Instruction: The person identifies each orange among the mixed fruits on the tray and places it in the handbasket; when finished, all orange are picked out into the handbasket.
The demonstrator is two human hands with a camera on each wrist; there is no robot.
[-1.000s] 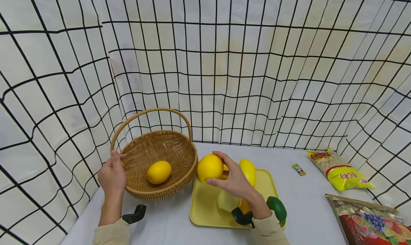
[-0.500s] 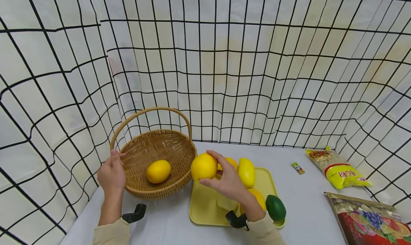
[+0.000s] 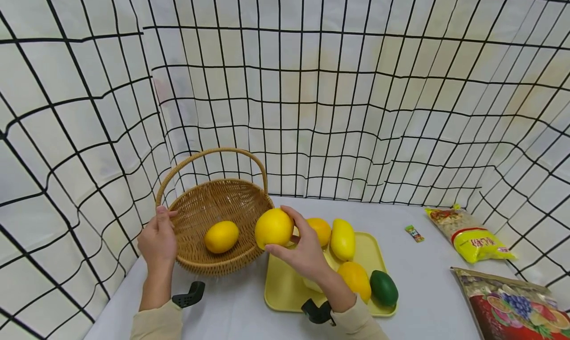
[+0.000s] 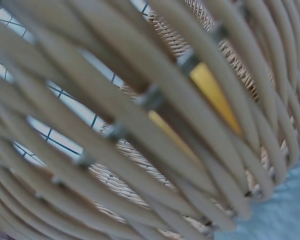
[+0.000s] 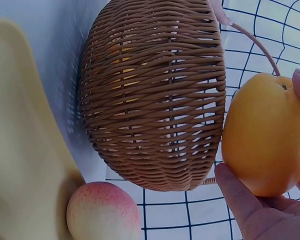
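My left hand grips the left rim of a brown wicker basket, near the foot of its arched handle. The basket is tipped so that its mouth faces me, and a yellow oval lemon lies inside. My right hand holds a round yellow-orange orange between thumb and fingers, overlapping the basket's right rim in the head view. In the right wrist view the orange shows its stem dimple beside the basket rim. The left wrist view is filled by wicker weave, with the left hand hidden.
A yellow tray bears another orange, a yellow mango, an orange-yellow fruit, a green avocado and a peach. Farther right lie a small packet and two bags, one yellow, one fruit-printed. Grid-patterned walls surround the table.
My right hand has carried the orange leftward from over the tray to the basket's right rim, exposing more fruit on the tray. My left hand keeps its grip on the basket.
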